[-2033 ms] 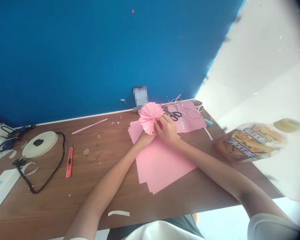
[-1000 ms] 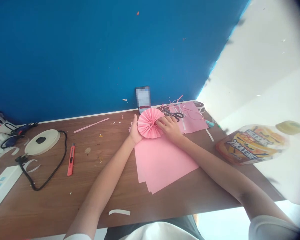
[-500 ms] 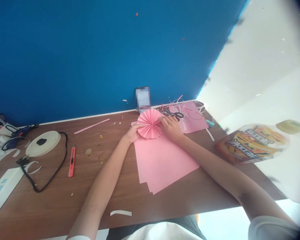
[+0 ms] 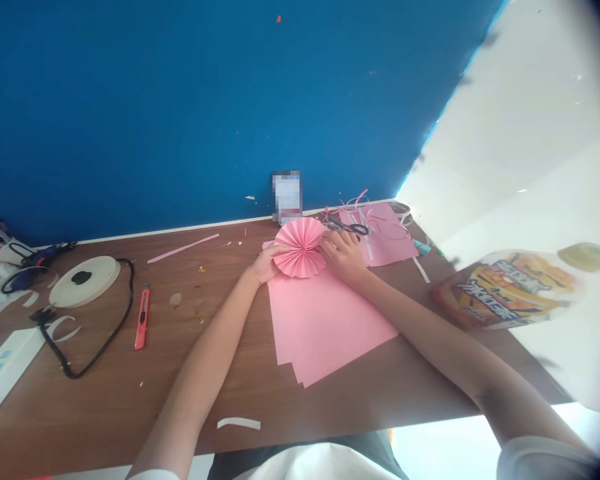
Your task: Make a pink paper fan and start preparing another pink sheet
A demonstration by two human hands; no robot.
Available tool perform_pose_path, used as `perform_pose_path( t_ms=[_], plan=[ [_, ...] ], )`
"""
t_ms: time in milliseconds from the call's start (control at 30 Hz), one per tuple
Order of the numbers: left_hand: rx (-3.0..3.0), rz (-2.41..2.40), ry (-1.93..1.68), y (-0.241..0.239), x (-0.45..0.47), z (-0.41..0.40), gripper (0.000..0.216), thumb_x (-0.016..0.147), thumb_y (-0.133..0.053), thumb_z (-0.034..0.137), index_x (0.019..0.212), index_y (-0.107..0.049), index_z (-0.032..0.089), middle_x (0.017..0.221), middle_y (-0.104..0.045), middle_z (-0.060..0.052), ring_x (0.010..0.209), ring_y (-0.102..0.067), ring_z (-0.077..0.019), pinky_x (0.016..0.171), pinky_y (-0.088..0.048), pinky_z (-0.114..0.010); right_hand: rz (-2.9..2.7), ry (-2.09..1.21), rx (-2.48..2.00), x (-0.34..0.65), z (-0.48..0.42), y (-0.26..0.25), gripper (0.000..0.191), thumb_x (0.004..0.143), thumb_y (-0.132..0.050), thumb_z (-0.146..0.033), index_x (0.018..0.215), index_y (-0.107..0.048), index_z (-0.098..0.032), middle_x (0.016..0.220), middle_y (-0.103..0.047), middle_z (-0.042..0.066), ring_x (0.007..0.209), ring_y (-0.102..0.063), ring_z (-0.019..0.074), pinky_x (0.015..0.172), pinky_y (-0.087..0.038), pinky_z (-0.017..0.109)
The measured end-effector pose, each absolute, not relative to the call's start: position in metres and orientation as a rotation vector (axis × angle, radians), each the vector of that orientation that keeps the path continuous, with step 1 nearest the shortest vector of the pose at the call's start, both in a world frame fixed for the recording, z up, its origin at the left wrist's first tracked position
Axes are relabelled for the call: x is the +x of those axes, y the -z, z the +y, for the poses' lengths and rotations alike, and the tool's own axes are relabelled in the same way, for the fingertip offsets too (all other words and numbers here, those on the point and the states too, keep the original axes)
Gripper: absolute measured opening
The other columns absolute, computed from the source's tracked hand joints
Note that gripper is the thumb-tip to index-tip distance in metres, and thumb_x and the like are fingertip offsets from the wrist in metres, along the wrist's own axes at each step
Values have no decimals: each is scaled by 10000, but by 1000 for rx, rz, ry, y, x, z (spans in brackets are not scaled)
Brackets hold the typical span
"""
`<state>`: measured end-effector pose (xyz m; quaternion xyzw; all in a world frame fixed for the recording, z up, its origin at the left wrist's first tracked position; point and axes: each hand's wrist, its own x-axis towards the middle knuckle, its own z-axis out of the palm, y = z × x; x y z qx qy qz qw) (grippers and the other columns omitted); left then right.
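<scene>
L hand [image 4: 263,265] & R hand [image 4: 345,257] fingers clamped on pink rosette [image 4: 300,249] atop pink sheets [image 4: 325,323].

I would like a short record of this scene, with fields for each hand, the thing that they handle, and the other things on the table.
left hand: fingers on the left edge of the pink pleated paper disc
right hand: fingers at the disc's right edge
disc: spread as a full circle, at the far end of the pink paper sheets
behind right hand: black scissors
left part of table: orange utility knife, white round device, black cable
right edge: snack bag
</scene>
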<state>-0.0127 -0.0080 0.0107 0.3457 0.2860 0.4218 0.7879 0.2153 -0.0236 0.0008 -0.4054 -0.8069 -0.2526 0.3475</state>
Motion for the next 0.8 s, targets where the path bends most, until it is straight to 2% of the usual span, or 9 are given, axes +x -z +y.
perform_pose_path(
  t_ms=[200, 433, 600, 800],
  plan=[
    [805, 623, -889, -10, -12, -9, 334, 692, -687, 157, 1020, -689, 101, 998, -708, -128, 992, -650, -258, 996, -431, -433, -2260, 550, -955, 214, -23, 1, 248, 935, -426, -133, 1075, -619, -202, 999, -654, 75, 923, -504, 204, 758, -294, 350],
    [874, 624, -855, -12, -9, -11, 310, 700, -699, 185, 1000, -693, 110, 969, -708, -114, 958, -652, -241, 941, -444, -386, -2355, 572, -840, 212, -27, -10, 257, 946, -387, -134, 990, -631, -200, 913, -631, 62, 835, -469, 188, 721, -285, 345],
    [844, 624, -887, -12, -8, -11, 182, 700, -700, 206, 860, -689, 119, 893, -700, -79, 840, -654, -185, 866, -458, -327, -2390, 593, -821, 210, -31, -22, 299, 945, -348, -121, 927, -639, -188, 846, -604, 63, 783, -444, 184, 703, -268, 342],
    [875, 649, -884, -10, -9, -10, 236, 717, -697, 223, 925, -672, 117, 918, -696, -94, 851, -651, -193, 847, -465, -337, -2333, 496, -853, 205, -32, -25, 273, 968, -382, -201, 882, -639, -165, 785, -595, 67, 799, -474, 186, 681, -264, 330]
  ],
)
